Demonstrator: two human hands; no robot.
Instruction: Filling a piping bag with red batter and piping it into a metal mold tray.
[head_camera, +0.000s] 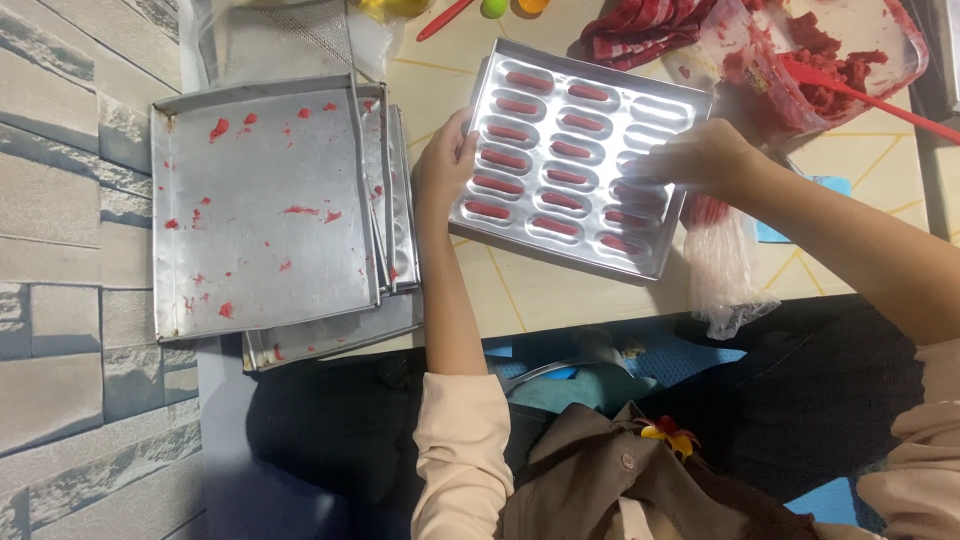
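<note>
A metal mould tray (600, 262) with rows of oblong cavities lies on the table, most cavities holding a strip of red paste. My left hand (444, 166) grips the tray's left edge. My right hand (700, 157) rests over the cavities at the tray's right side, fingers bunched; a clear plastic piping bag (722, 268) with red paste hangs under that hand, and the grip itself is hidden.
A stack of flat metal baking trays (260, 200) smeared with red sits to the left. A clear tub of red paste (830, 50) with a red spatula (865, 98) stands at the top right, beside a red checked cloth (640, 28). A brick-patterned wall (70, 260) runs along the left.
</note>
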